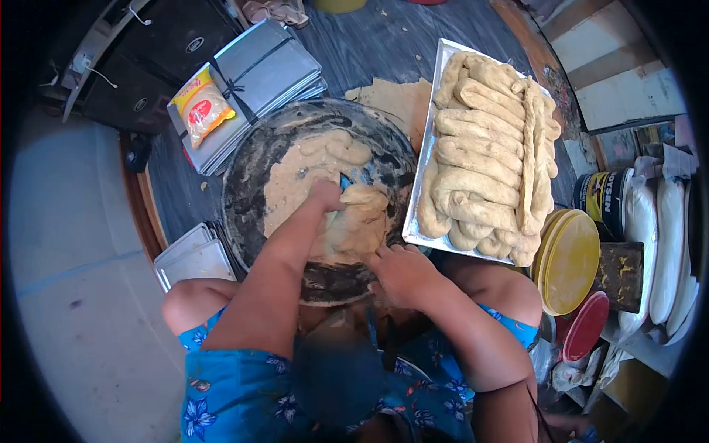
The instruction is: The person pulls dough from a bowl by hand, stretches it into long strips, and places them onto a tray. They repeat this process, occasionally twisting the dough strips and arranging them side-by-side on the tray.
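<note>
Dark worktop [369, 44] bears the pan [244, 184]; its dough [354, 221] looks soft, sticky, heavy, so I'd scoop under it. My left hand [325, 196] curls on it, grip unclear; my right hand [402, 273] lies spread at the rim.

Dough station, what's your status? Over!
Left hand pressing into dough in bowl. Right hand on bowl rim. Tray of dough rolls beside, not blocking.

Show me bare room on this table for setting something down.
Bare tabletop lies at the far side, between the stacked trays and the dough tray. A narrow strip lies left of the bowl, beyond the lower trays. Right of the dough tray, plates, tin and bags crowd in.
</note>
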The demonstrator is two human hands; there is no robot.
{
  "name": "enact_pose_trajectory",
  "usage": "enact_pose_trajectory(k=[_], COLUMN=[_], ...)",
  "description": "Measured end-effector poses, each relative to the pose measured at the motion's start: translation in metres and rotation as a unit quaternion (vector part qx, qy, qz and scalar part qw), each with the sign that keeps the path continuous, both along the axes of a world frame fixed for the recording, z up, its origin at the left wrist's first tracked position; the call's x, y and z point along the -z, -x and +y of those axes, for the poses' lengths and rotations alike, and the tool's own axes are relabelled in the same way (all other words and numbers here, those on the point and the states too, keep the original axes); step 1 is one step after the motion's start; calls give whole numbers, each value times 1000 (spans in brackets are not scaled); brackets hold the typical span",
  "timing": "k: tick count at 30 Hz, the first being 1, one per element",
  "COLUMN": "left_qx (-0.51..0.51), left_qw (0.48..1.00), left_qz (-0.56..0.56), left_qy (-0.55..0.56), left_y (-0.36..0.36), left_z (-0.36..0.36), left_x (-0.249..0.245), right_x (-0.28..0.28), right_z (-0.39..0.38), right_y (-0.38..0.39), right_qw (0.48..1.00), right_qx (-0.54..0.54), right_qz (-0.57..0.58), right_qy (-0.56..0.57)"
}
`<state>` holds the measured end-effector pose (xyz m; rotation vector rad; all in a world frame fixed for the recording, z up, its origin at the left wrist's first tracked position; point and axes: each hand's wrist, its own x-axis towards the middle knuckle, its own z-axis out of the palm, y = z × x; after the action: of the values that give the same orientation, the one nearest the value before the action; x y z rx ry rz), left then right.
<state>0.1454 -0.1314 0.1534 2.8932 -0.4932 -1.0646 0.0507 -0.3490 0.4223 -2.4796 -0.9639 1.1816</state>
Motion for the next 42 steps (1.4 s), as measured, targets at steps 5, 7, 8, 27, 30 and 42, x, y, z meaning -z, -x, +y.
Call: enact_pose_trajectory(k=[5, 7, 8, 27, 30, 42], left_qx=[-19, -30, -37, -139, -146, -258], left_qw=[1000, 999, 999, 984, 981, 965], left_qz=[6, 27, 31, -113, -122, -4], left_qy=[-7, -12, -12, 24, 29, -36], left_y=[24, 37, 49, 190, 187, 178], left_z=[28, 31, 31, 8, 1, 25], left_x=[-46, -71, -84, -69, -67, -75], right_x=[0, 1, 1, 248, 285, 284], right_z=[3, 2, 3, 79, 61, 21], right_y=[-2, -1, 0, 32, 5, -25], right_qw=[1000, 1000, 999, 959, 922, 493], right_qx=[1, 16, 22, 191, 363, 781], right_qz=[-4, -20, -27, -203, -117, 121], right_qy=[13, -4, -12, -47, -72, -364])
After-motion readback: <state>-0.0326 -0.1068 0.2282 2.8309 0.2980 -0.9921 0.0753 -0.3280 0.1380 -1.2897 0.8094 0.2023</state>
